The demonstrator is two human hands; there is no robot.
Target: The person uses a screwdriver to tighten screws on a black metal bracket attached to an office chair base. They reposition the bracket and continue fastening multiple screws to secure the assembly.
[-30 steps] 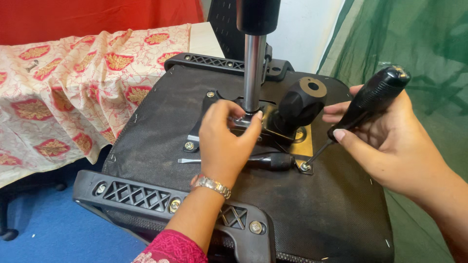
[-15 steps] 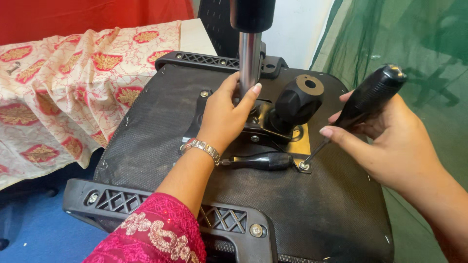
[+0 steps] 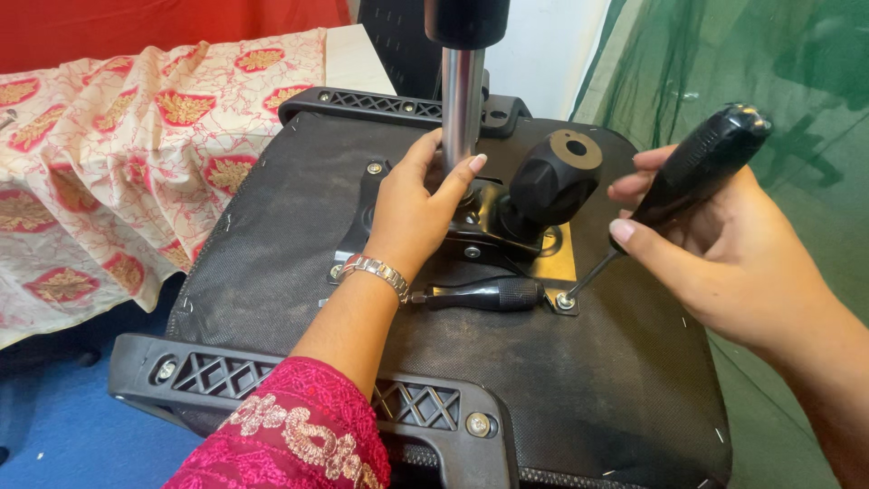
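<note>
While left hand (image 3: 412, 208) grips the steel column (image 3: 462, 104), right-hand fingers (image 3: 670, 249) clamp the screwdriver (image 3: 688, 177).

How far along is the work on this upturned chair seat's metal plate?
Done: the plate's far-left corner screw appears seated. In hand: the right hand holds a screwdriver with its tip in the near-right corner screw, while the left hand grips the metal column's base. Left: whether that screw and the near-left one, partly hidden by the wrist, are tight can't be told.
</note>
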